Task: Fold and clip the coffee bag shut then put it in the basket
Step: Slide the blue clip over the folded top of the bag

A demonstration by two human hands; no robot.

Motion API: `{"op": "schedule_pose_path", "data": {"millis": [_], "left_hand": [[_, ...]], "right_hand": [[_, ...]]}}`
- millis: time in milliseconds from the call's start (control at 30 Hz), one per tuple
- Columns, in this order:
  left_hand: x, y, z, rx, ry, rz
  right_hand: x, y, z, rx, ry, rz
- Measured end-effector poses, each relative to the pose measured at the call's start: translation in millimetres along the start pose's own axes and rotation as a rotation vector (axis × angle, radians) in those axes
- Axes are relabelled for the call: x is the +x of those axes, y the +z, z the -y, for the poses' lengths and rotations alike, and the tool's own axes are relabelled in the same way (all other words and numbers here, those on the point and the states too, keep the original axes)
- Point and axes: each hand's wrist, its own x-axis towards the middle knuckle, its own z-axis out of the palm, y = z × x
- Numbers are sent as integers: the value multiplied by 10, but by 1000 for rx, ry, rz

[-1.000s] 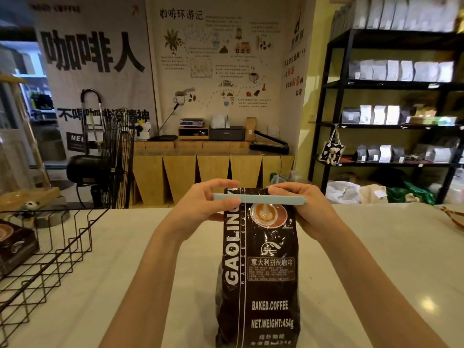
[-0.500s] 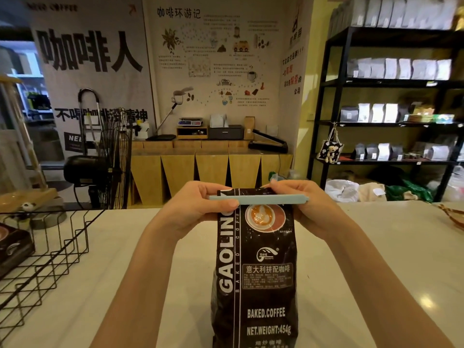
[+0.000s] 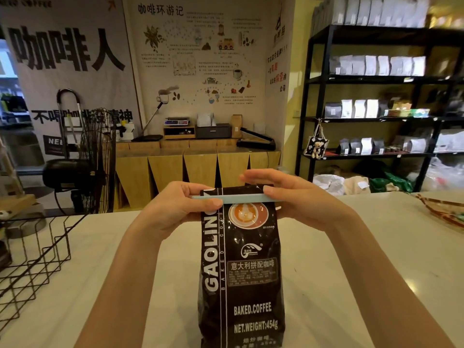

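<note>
A tall black coffee bag (image 3: 241, 272) stands upright on the white counter (image 3: 351, 259) in front of me. A long pale blue clip (image 3: 241, 198) lies across its folded top. My left hand (image 3: 173, 209) pinches the clip's left end and the bag's top corner. My right hand (image 3: 298, 197) holds the clip's right end, thumb in front and fingers stretched over the top of the bag. A black wire basket (image 3: 35, 254) sits at the left edge of the counter.
A dark package lies in the basket at the far left edge. A woven tray (image 3: 444, 209) sits at the counter's right edge. Beyond the counter stand a black floor fan (image 3: 93, 162), a wooden bench and black shelves (image 3: 376, 96) with bags.
The view has shifted slightly. My right fingers have stretched further left over the bag's top. Both hands stay on the clip and the bag stays upright.
</note>
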Motion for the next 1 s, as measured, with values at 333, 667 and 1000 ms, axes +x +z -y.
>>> {"op": "schedule_pose_path", "data": {"millis": [333, 667, 1000], "left_hand": [[29, 18, 13, -1, -20, -60], [11, -2, 24, -29, -29, -94], [-36, -22, 21, -42, 29, -99]], "right_hand": [[29, -29, -56, -109, 49, -51], [35, -84, -170, -167, -3, -239], [54, 87, -370, 265, -10, -316]]}}
